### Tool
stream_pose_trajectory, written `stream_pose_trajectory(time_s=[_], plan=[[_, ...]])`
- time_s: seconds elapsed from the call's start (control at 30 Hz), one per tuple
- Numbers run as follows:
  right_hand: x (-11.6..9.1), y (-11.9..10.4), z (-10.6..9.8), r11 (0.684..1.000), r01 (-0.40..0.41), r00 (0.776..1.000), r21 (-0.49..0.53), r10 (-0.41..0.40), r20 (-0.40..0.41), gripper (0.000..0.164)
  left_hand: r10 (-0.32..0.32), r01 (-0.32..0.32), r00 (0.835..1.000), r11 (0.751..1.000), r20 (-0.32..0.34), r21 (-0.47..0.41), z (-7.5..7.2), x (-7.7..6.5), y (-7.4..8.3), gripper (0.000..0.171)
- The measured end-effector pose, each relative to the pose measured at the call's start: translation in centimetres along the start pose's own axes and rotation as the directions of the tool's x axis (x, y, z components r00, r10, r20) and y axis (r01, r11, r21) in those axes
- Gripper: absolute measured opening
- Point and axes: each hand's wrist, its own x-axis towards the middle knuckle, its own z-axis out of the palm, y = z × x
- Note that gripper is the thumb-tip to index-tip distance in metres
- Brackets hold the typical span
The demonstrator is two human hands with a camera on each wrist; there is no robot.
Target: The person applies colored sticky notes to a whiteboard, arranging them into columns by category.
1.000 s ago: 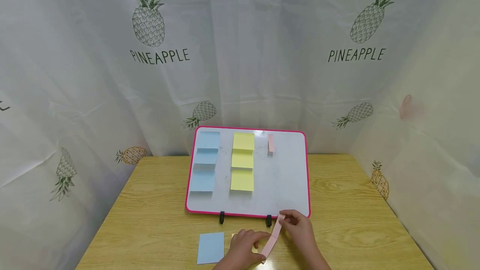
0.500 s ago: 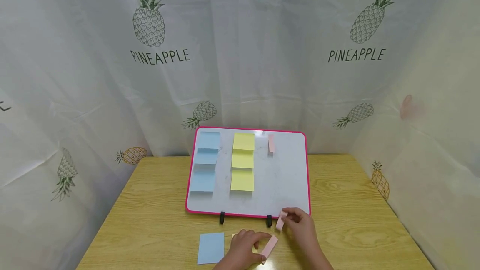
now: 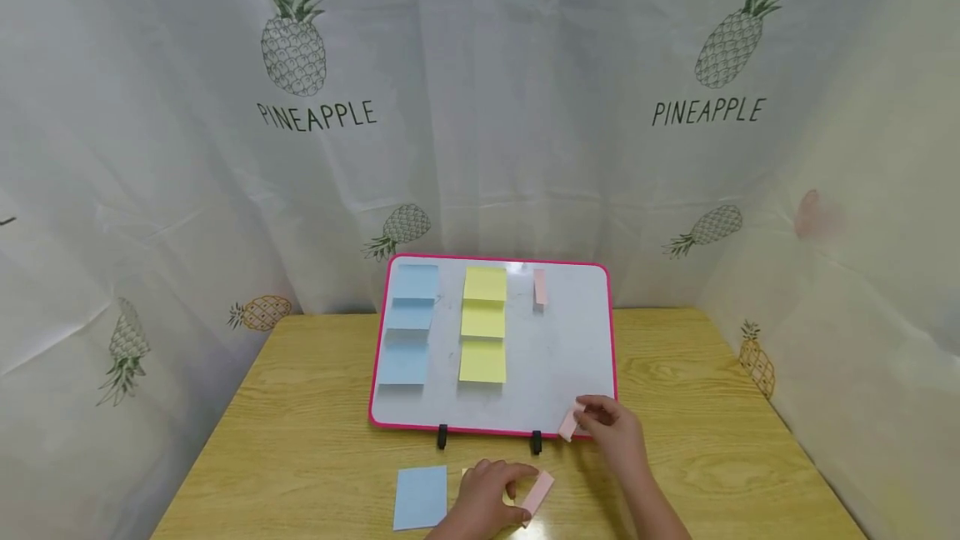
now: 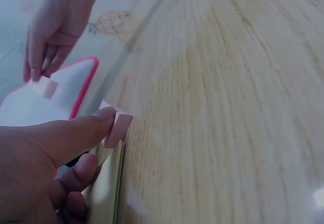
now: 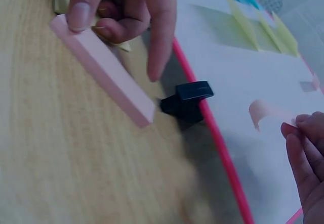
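Observation:
My left hand (image 3: 487,498) grips a narrow pink sticky note pad (image 3: 537,497) near the table's front, thumb pressing one end in the right wrist view. Between thumb and fingers, my right hand (image 3: 618,432) pinches a single pink sticky note (image 3: 572,422), which overlaps the whiteboard's (image 3: 566,357) lower right edge. That note curls at its free end (image 5: 258,112) in the right wrist view. Another narrow pink note (image 3: 540,286) sticks near the board's top, right of a column of yellow notes (image 3: 483,361) and a column of blue notes (image 3: 403,363).
A blue sticky note pad (image 3: 420,497) lies left of my left hand. Mostly hidden behind that hand is a yellow pad (image 4: 104,193). Black supports (image 3: 536,442) hold the board's lower edge on the wooden table (image 3: 300,440). A pineapple-print curtain (image 3: 495,107) hangs behind.
The pink note in my right hand has come off the pad and moved up and right, to the board's lower edge. My left hand has stayed in place with the pad.

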Motion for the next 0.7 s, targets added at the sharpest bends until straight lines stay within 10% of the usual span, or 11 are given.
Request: stream_pose_trajectory(time_s=[0.37, 0.7], plan=[[2.2, -2.6, -0.2, 0.994, 0.067, 0.998, -0.082, -0.069, -0.016, 0.020, 0.016, -0.016, 1.000, 0.998, -0.011, -0.053, -2.5, 1.5, 1.7, 0.041], [3.8, -4.0, 0.9, 0.983, 0.170, 0.985, 0.073, -0.169, -0.018, 0.016, 0.118, -0.108, 0.983, 0.991, -0.142, 0.080, -6.2, 3.1, 4.2, 0.032]])
